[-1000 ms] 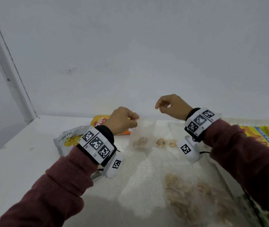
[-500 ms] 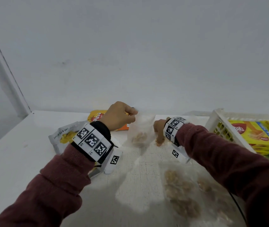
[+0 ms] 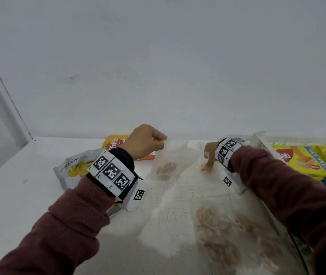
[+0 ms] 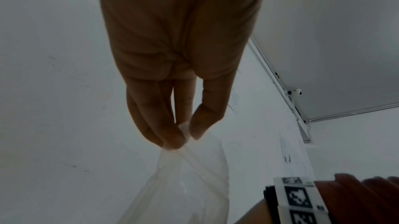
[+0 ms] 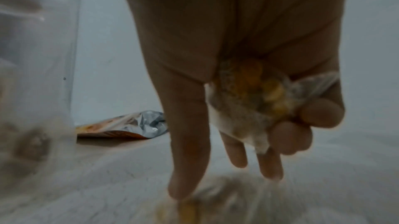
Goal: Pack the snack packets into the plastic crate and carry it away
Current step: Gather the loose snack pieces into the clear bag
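Observation:
My left hand [image 3: 148, 140] pinches the top edge of a clear plastic bag [image 3: 167, 159] with a few snack pieces at its bottom; the pinch [image 4: 181, 135] shows in the left wrist view. The bag hangs upright over the white table. My right hand [image 3: 209, 155] reaches down to a small clear snack packet [image 3: 204, 168] on the table. In the right wrist view its curled fingers [image 5: 319, 111] hold another small packet [image 5: 252, 94] in the palm, while thumb and other fingers point down. A white plastic crate [image 3: 261, 143] with yellow wafer packets [image 3: 305, 161] stands at the right.
A yellow-orange snack pouch [image 3: 114, 142] and a white pouch [image 3: 72, 167] lie behind my left wrist. Clear bags of snack pieces [image 3: 217, 239] lie on the table in front. A wall stands close behind the table [image 3: 19, 195].
My right hand dropped from beside the bag to the table, then slid right, away from the bag, with a small packet gathered in its palm. My left hand kept holding the bag.

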{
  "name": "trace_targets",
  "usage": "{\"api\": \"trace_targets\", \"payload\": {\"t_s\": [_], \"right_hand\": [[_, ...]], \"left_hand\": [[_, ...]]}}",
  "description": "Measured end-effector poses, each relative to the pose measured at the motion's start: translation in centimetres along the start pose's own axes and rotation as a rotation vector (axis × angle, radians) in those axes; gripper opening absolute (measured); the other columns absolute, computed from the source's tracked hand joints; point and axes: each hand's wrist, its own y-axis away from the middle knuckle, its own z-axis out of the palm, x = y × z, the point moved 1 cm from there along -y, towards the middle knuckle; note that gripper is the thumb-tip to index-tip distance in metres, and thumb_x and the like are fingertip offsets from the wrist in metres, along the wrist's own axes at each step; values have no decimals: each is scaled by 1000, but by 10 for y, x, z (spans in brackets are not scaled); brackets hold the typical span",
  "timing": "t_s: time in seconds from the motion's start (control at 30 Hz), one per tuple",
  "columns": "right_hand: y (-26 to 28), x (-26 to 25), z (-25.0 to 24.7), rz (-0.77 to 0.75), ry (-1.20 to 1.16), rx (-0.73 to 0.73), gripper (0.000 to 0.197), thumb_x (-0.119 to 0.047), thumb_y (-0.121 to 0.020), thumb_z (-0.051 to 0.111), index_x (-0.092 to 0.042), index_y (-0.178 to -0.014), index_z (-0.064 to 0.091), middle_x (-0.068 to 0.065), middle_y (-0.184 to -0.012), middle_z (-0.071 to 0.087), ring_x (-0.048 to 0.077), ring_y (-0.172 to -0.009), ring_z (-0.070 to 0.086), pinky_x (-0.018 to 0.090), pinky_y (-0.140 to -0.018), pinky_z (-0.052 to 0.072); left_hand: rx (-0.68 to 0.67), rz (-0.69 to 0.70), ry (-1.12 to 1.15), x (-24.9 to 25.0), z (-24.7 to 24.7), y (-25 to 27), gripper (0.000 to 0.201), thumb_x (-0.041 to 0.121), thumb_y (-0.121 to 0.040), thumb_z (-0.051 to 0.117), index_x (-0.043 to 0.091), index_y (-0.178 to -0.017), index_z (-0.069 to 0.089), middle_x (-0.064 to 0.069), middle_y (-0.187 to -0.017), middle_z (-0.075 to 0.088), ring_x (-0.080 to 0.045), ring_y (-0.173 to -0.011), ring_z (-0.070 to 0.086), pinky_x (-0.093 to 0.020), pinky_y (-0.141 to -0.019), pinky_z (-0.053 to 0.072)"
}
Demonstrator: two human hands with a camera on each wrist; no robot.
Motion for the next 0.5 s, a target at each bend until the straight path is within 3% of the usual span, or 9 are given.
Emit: {"api": "trace_targets", "payload": {"t_s": [0.07,0.13,0.17,0.23,0.27,0.33,0.37,0.43,0.5], "right_hand": [[-26,11,12,26,35,17,34,-39,-65,79,-11,-77,63,4,-94,68,24,-93,64,40,-92,51],[-20,6,14,15,48,21,33,-38,-65,79,-14,-65,56,-1,-70,58,20,-79,60,32,-82,52],[-9,-1,12,9,11,36,30,-34,-67,79,-14,-69,57,-3,-66,50,17,-71,54,23,-72,48],[7,-10,6,-15,-49,86,31,-26,-73,77,-14,-97,61,-3,-74,48,12,-65,45,15,-59,35],[14,-12,-1,-42,-59,127,32,-26,-77,72,-13,-105,60,0,-84,52,12,-69,48,14,-59,36],[29,-15,-21,-132,-188,286,27,-28,-84,64,-8,-102,63,5,-101,61,13,-81,59,16,-71,49],[37,-16,-33,-196,-348,377,23,-25,-85,64,-5,-97,64,7,-104,63,9,-80,60,12,-72,50],[57,-19,-55,-372,-713,541,8,-15,-84,65,-8,-84,62,6,-91,64,-3,-59,55,5,-52,44],[71,-21,-67,-501,-914,622,9,-8,-83,64,-12,-76,61,2,-77,61,-5,-47,51,12,-47,40]], "left_hand": [[0,-1,1,1,0,1,26,3,-82,61,4,-107,68,-9,-92,68,-6,-67,58,-7,-63,46],[-1,-7,6,1,0,2,26,3,-82,61,3,-107,68,-12,-98,69,-14,-74,61,-21,-75,50],[-3,-10,7,1,0,3,26,3,-82,61,3,-107,68,-12,-100,69,-15,-77,61,-26,-79,51],[-1,-14,7,1,-1,4,26,3,-82,62,3,-108,68,-10,-101,68,-14,-77,59,-28,-82,50],[2,-16,8,1,-1,4,26,3,-82,62,3,-108,68,-9,-102,68,-13,-77,58,-27,-82,50],[7,-16,6,1,-2,4,26,2,-82,62,3,-108,67,-9,-105,67,-13,-76,58,-25,-79,49],[7,-17,2,2,-2,4,26,2,-82,62,3,-108,67,-9,-104,67,-12,-73,58,-24,-77,49],[4,-25,-2,2,-3,4,27,2,-83,62,3,-109,67,-8,-100,66,-9,-66,56,-25,-76,50],[4,-36,3,1,-3,5,28,2,-82,62,1,-109,67,-7,-94,64,-13,-64,56,-29,-78,51]]}}
